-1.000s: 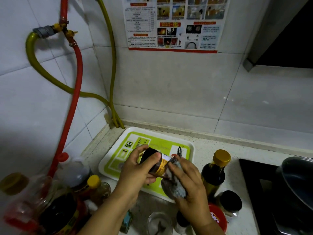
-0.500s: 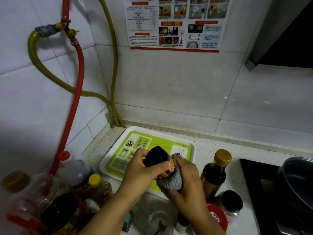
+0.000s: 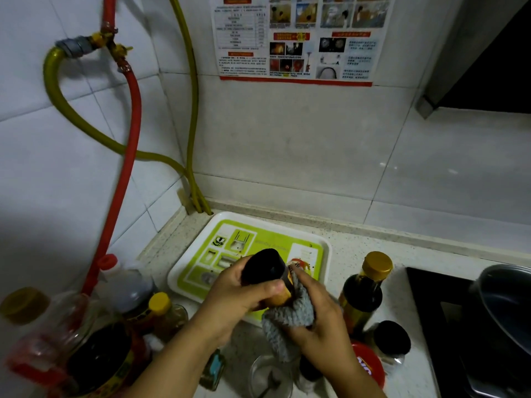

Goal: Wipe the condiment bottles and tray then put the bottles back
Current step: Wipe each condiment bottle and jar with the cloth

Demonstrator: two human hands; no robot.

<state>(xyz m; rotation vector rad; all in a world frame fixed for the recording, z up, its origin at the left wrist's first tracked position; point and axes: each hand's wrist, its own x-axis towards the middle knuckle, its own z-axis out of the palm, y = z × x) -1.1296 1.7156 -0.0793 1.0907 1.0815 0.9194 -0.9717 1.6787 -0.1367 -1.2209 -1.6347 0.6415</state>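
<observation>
Far left, low: a blurred cluster of about five bottles — a clear plastic bottle with a gold cap (image 3: 24, 304), a big dark jar with a yellow label (image 3: 97, 360), a white-shouldered dark bottle with a red cap (image 3: 126, 285), a small clear bottle with a yellow cap (image 3: 163, 308); exact count there hard to tell. Above them on the white tiled wall (image 3: 57, 196): one red hose (image 3: 126, 156) and two olive-yellow hoses (image 3: 189, 110), all running down to the corner.

Centre: one white rectangular tray with a green printed panel (image 3: 198, 262), lying on the pale speckled stone counter (image 3: 359, 242), no bottle standing on it. Held tilted over its near edge: one small dark jar with a black lid and orange label (image 3: 265, 268). Left hand (image 3: 238, 300) wrapped round the lid end, thumb across the label. Right hand (image 3: 319, 314) clutching one grey knitted cloth (image 3: 290, 314) and pressing it against the jar's side and base. Hands and cloth covering the tray's front rim.

Below the hands: one clear glass with a spoon (image 3: 270, 377).

Right: one tall dark bottle with a gold cap (image 3: 365, 288), one short clear jar with a black lid (image 3: 395, 343), one red lid with lettering (image 3: 369, 366), partly hidden by the right forearm. Further right: a black stovetop (image 3: 431, 297) carrying a grey metal pan (image 3: 505, 308). On the back wall: one printed poster with a red border (image 3: 296, 38).
</observation>
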